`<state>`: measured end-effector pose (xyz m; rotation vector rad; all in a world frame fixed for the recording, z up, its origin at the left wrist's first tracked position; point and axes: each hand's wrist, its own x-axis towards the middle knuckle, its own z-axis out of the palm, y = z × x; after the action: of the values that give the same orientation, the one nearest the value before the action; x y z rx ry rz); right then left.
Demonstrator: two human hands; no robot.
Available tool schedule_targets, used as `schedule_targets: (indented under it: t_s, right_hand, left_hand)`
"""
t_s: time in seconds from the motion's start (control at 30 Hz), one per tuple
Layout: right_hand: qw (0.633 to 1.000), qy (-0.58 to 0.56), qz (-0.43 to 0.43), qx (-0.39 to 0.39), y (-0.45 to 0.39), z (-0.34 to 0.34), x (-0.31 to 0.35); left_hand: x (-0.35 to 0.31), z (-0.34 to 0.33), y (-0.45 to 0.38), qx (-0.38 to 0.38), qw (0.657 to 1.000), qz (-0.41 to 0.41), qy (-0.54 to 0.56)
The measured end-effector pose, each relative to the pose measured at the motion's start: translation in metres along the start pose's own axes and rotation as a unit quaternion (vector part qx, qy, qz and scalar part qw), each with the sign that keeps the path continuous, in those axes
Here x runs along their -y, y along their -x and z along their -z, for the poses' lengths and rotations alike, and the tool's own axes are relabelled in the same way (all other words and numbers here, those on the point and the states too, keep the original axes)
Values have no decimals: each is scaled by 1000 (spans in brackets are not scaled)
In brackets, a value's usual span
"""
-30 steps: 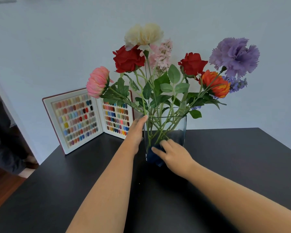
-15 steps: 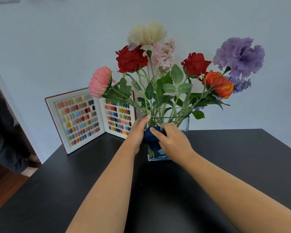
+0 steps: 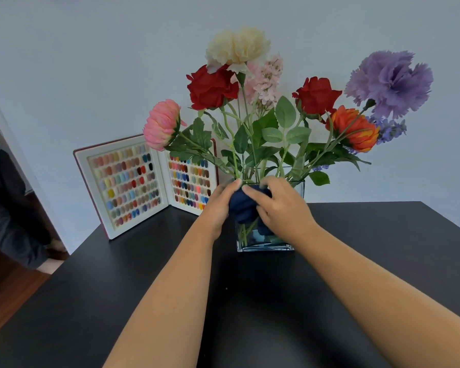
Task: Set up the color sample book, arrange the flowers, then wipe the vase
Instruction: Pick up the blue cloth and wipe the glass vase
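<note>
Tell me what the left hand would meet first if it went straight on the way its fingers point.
Probably the green flower stems just above the glass vase rim; the left hand points up and away along the vase's left side, though depth is unclear.

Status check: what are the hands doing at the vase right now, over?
Right hand presses dark blue cloth on glass vase front. Left hand steadies vase's left side. Flowers in, sample book standing open. Nothing blocking.

A matte black worktop (image 3: 369,261) meets a plain pale blue-grey wall (image 3: 91,62) behind the grip, while far left of it lies reddish wooden floor (image 3: 3,296) in soft, even light.
</note>
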<state>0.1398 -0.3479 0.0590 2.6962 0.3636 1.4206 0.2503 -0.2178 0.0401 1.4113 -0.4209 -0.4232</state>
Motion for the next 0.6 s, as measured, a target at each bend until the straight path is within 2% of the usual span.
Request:
schedule_targets:
  t_s: [0.1, 0.27, 0.43, 0.6]
  right_hand:
    - [1000, 3, -13, -18, -1, -2, 3]
    - [999, 25, 16, 13, 18, -20, 13]
    - [981, 47, 117, 145, 55, -34, 20]
    - [965, 64, 124, 220, 59, -31, 17]
  left_hand:
    - [-2, 4, -2, 7, 1000, -5, -12]
    - [0, 8, -6, 5, 999, -7, -32]
    - [-1, 5, -2, -1, 998, 2, -56]
    - [-2, 4, -3, -1, 998, 1, -66]
